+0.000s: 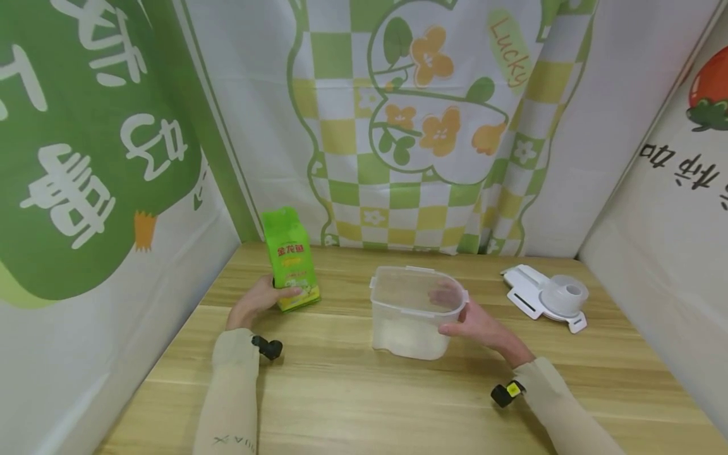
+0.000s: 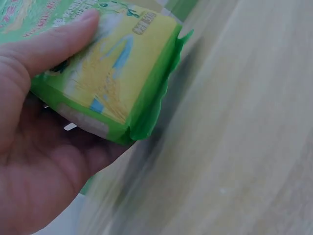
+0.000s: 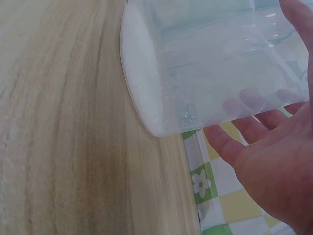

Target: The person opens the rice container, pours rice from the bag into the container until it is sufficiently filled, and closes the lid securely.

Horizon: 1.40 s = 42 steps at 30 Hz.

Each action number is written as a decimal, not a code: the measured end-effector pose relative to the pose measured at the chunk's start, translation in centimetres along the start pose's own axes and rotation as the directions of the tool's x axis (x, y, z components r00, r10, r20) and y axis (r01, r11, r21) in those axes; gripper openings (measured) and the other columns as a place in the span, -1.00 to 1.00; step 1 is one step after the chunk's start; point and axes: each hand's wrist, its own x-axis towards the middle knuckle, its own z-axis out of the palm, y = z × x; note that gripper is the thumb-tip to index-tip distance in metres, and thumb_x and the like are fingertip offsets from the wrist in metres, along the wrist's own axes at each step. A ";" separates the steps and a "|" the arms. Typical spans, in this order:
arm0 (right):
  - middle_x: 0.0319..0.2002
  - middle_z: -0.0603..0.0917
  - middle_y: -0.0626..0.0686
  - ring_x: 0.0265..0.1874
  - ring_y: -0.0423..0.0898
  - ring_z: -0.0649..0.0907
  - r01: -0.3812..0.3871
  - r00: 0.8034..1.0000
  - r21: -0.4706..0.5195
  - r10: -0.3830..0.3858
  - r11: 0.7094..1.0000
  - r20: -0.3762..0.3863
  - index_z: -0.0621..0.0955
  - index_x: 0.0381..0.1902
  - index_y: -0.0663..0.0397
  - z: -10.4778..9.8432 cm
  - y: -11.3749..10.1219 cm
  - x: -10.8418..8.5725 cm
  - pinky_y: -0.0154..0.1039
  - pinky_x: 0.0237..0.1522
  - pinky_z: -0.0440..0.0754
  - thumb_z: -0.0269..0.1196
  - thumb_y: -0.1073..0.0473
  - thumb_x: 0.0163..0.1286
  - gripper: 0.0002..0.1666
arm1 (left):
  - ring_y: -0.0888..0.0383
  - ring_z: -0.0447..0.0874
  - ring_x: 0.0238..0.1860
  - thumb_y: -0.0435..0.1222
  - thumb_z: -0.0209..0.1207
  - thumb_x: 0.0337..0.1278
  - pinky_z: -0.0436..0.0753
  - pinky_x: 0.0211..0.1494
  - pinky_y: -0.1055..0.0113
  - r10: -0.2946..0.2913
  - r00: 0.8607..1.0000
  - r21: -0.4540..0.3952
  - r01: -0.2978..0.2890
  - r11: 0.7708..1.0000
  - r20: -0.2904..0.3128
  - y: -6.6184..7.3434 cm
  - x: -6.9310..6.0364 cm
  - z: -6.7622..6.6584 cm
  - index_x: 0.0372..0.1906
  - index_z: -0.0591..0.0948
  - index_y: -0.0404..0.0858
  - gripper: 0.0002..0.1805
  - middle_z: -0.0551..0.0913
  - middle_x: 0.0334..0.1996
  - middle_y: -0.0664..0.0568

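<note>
My left hand [image 1: 261, 299] grips the lower part of an upright green and yellow food bag [image 1: 292, 259] at the back left of the table. In the left wrist view the thumb lies across the printed front of the bag [image 2: 122, 68], with the fingers behind it. To the right, a clear plastic container [image 1: 406, 325] stands without a lid, with a white layer [image 3: 139, 73] at its bottom. My right hand [image 1: 483, 325] holds the container's right side, thumb in front and fingers round the back. Those fingers [image 3: 254, 129] show partly through the clear wall.
A white lid [image 1: 529, 291] with a round translucent cup [image 1: 564, 296] lies on the wooden table [image 1: 364, 404] at the back right. Printed curtains [image 1: 392, 208] hang directly behind the table, and fabric walls close in both sides.
</note>
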 end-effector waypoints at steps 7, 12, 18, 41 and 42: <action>0.33 0.34 0.47 0.30 0.44 0.34 -0.002 1.000 0.003 0.002 1.000 -0.003 0.06 0.44 0.25 0.1 -0.1 -0.1 -0.38 0.18 0.50 0.42 0.30 0.17 0.03 | -0.03 0.49 0.28 0.12 0.30 0.12 0.33 0.42 -0.07 0.019 1.000 -0.130 -0.018 0.991 0.011 1.3 -0.4 -0.2 0.40 0.33 -0.12 -0.19 0.50 0.29 -0.13; 0.33 0.34 0.46 0.32 0.44 0.33 -0.005 1.000 0.002 0.005 1.000 -0.002 0.06 0.45 0.23 0.1 -0.2 0.2 -0.39 0.17 0.51 0.42 0.29 0.17 0.03 | 0.16 0.64 0.09 0.08 0.25 0.20 0.57 0.19 0.14 0.061 0.998 -0.223 -0.059 0.973 0.002 2.2 -0.5 -0.4 0.40 0.31 -0.11 -0.25 0.57 0.19 -0.03; 0.35 0.33 0.45 0.33 0.43 0.32 -0.012 1.000 -0.002 0.012 1.000 0.001 0.06 0.45 0.22 0.1 -0.3 0.3 -0.41 0.16 0.51 0.43 0.25 0.18 0.04 | 0.23 0.69 -0.01 -0.16 0.18 0.35 0.68 0.03 0.25 0.175 0.984 -0.415 -0.152 0.897 0.018 3.3 -0.2 0.0 0.32 0.34 -0.11 -0.49 0.66 0.01 0.14; 0.34 0.34 0.45 0.31 0.44 0.35 -0.013 1.000 -0.025 0.013 1.000 0.008 0.06 0.46 0.20 0.0 -0.3 0.1 -0.37 0.16 0.51 0.43 0.23 0.18 0.05 | 0.19 0.71 -0.01 -0.35 0.04 0.41 0.69 0.05 0.22 0.421 0.906 -0.662 -0.340 0.668 -0.041 9.7 -0.4 5.7 0.17 0.44 -0.04 -0.69 0.69 -0.03 0.15; 0.34 0.34 0.45 0.31 0.44 0.34 -0.012 1.000 -0.024 0.013 1.000 0.009 0.06 0.46 0.20 0.0 -0.2 0.1 -0.37 0.16 0.51 0.42 0.24 0.18 0.05 | 0.20 0.71 -0.01 -0.32 0.05 0.42 0.68 0.06 0.22 0.411 0.911 -0.650 -0.340 0.679 -0.046 10.0 -0.5 6.1 0.16 0.44 -0.03 -0.70 0.69 -0.03 0.16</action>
